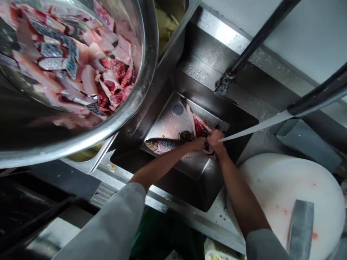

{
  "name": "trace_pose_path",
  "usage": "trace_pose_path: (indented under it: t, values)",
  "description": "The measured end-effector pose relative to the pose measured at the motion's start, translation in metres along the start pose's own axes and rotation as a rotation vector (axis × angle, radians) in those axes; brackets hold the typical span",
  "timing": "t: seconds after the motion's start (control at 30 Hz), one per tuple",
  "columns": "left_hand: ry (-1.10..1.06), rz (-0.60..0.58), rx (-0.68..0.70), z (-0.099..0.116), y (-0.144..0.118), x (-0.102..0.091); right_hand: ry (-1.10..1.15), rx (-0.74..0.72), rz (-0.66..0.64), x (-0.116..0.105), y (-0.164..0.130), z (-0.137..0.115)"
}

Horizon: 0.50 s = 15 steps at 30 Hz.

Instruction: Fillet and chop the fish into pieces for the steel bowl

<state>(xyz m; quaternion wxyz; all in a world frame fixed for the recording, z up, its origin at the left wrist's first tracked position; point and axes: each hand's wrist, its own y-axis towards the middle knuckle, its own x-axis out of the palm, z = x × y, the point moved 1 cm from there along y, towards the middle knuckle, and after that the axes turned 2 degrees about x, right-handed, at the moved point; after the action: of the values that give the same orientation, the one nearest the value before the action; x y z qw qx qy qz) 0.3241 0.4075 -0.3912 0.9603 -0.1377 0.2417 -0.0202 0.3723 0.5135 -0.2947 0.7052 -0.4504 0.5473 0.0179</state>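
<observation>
Head view: grey sleeves (114,220) closest, bare forearms reaching away into the sink. Large metal bowl (149,54) left of the hands, raised, filled with cut fish pieces (89,77), some with skin on, some bloody red. Round white chopping board (257,177) right of the hands and nearer the wearer; cleaver (302,224) flat on it, a few red spots around. Counter (162,206) edge runs along the wearer's side of the hands. Metal sink (173,191) lies under and around the hands. Whole fish (164,145) on the sink bottom, left of the hands, head pointing left, body partly covered by the left forearm. Left hand (200,143) and right hand (216,139) side by side, both closed, gripping the cut-open fish (200,127); exact finger placement too small to tell. Its red inside shows just beyond the hands, narrow end pointing away. Water stream (255,129) comes from the right out of a black pipe (317,95), hitting the right hand. Drain (185,135) just left of the hands. Farthest, pale wall (311,32) beyond the hands.
</observation>
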Motion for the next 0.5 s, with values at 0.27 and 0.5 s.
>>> trace_pose_path:
  t: [0.27, 0.5]
  values:
    - [0.174, 0.392, -0.574, -0.019, -0.018, -0.085, -0.013, -0.026, -0.01, 0.006, -0.016, -0.004]
    - [0.23, 0.344, -0.597, -0.022, 0.022, -0.08, -0.003, -0.08, 0.001, 0.011, -0.009, 0.003]
